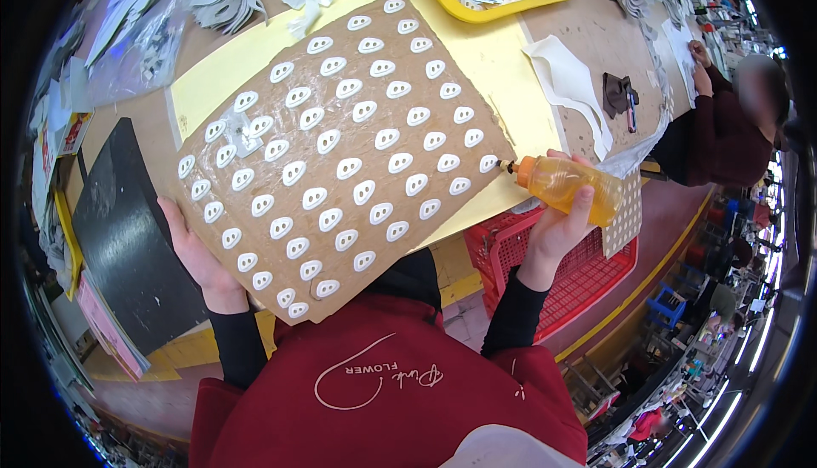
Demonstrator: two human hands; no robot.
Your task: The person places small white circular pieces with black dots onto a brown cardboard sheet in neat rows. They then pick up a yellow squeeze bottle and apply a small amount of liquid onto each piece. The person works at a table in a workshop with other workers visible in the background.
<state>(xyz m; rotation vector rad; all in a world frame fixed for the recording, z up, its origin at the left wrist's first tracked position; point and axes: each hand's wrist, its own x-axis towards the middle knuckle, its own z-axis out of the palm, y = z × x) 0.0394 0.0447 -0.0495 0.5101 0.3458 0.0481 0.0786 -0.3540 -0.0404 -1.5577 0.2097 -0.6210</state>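
A brown board [265,172] covered with rows of small white two-holed pieces [349,168] lies tilted before me, its near corner over the table's edge. At its left edge my left hand [200,255] is closed on the board, with part of the fingers hidden beneath it. My right hand [562,219] is wrapped around a squeeze bottle [574,185] of clear amber liquid with an orange cap. The bottle lies nearly level, its dark nozzle tip pointing left at the white piece [488,164] near the board's right corner. Whether the tip touches it, I cannot tell.
Behind the board stands a yellow tray [511,10] of small pale pieces. A white cut sheet [566,85] and a dark cloth scrap [614,94] lie right. A red plastic basket [545,298] is below my right arm; a black panel [136,238] leans left. Another person [723,128] works at far right.
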